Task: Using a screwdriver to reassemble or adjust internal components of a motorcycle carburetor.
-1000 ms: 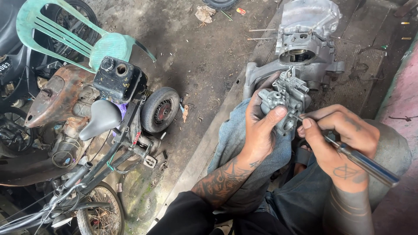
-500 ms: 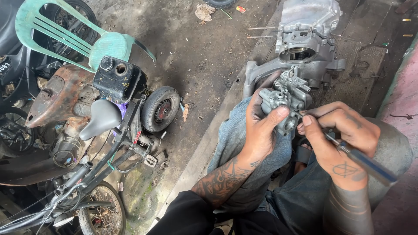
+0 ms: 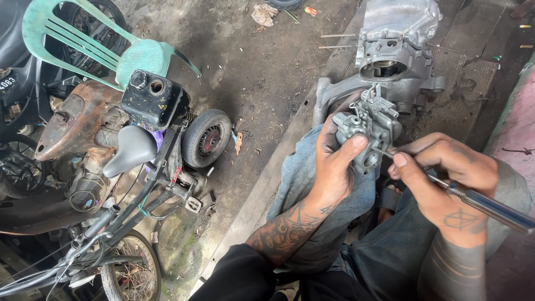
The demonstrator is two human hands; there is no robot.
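Carburetor (image 3: 369,129) over oily workshop floor (image 3: 262,72).

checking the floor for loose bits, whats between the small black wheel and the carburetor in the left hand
In the head view, mostly bare dirty concrete: one small brownish scrap lies beside the small wheel; nearer the carburetor, the person's denim knee.
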